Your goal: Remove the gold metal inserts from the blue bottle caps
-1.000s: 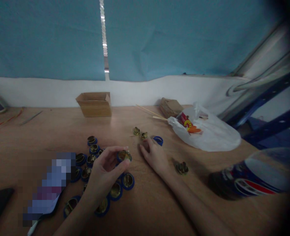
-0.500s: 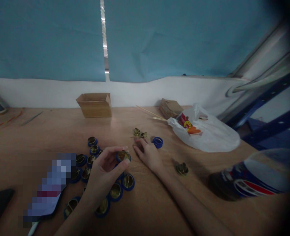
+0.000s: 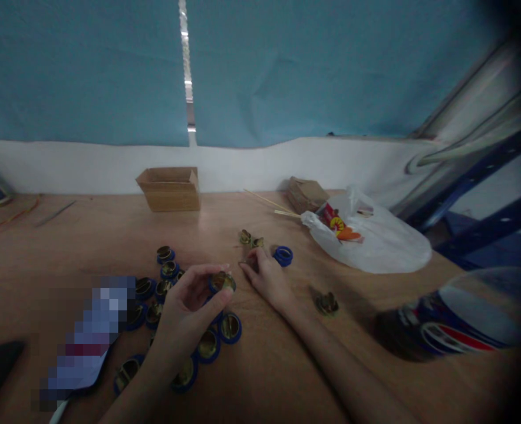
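My left hand (image 3: 183, 315) is closed on a round blue-rimmed piece with a brass-coloured inside (image 3: 222, 282), gripped between thumb and fingertips. More pieces of the same look, such as a blue-rimmed one (image 3: 230, 327), lie under and left of that hand, partly covered by it. To the right, my right hand (image 3: 268, 278) rests low over the table, thumb and forefinger pinched at a tiny thing too small to name. Just beyond its fingers lie small brass-coloured pieces (image 3: 245, 237). Blue rings (image 3: 283, 255) lie at its right side.
A brass-coloured cluster (image 3: 327, 304) lies right of my right forearm. Farther right are a Pepsi-labelled container (image 3: 446, 330) and a white plastic bag (image 3: 388, 241). An open cardboard box (image 3: 174, 194) stands at the back; a blurred-out phone-like object (image 3: 95, 335) lies left.
The fingers of my right hand have drawn together into a pinch at the table. My left hand keeps its hold on the blue-rimmed piece, almost unmoved.
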Demonstrator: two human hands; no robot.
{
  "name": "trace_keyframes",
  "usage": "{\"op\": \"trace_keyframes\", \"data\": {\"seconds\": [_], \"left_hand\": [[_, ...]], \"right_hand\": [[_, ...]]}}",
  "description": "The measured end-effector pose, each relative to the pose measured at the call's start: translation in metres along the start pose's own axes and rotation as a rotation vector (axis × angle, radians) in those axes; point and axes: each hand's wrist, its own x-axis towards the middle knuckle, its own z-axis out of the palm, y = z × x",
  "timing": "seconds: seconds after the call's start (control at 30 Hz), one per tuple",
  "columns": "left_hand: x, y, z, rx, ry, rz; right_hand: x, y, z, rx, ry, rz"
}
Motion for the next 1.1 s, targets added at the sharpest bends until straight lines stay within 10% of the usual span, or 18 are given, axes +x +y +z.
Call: {"op": "trace_keyframes", "data": {"seconds": [0.73,0.93,1.1], "left_hand": [[0.003,0.004,-0.004,0.172,-0.027,-0.040],[0.003,0.001,0.001,0.216,-0.125,-0.278],[0.001,0.006,0.006,0.237,-0.196,-0.180]], "right_hand": [[0.001,-0.020,-0.030,0.618,0.003,0.013],[-0.014,-0.038,-0.047,1.331,-0.259,0.148],[-0.022,-0.051,-0.051,1.473,-0.401,0.191]]}}
